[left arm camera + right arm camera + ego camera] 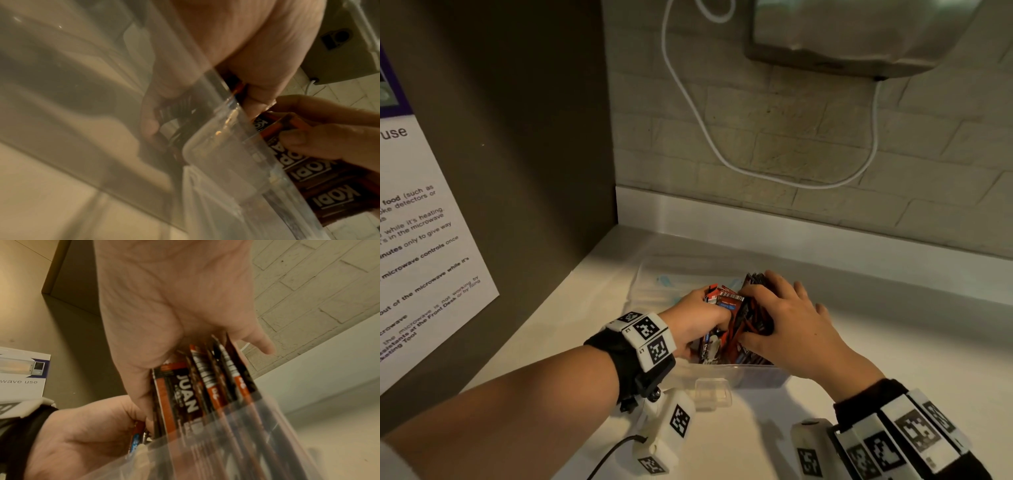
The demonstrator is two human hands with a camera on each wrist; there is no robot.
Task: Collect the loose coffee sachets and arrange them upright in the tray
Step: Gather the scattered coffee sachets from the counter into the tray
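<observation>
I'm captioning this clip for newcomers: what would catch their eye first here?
Black-and-orange coffee sachets stand bunched in a clear plastic tray on the pale counter, gripped between the left hand and right hand. Behind, a white cable loops across the brick wall; a microwave-use poster hangs left.

Clear glossy plastic tray [751, 374], shiny printed sachets [730, 300], rough matt brick wall [774, 137]

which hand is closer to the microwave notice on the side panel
Left. The left hand grips sachets at the left end of the tray, toward the microwave notice; the right hand holds them farther right.
</observation>
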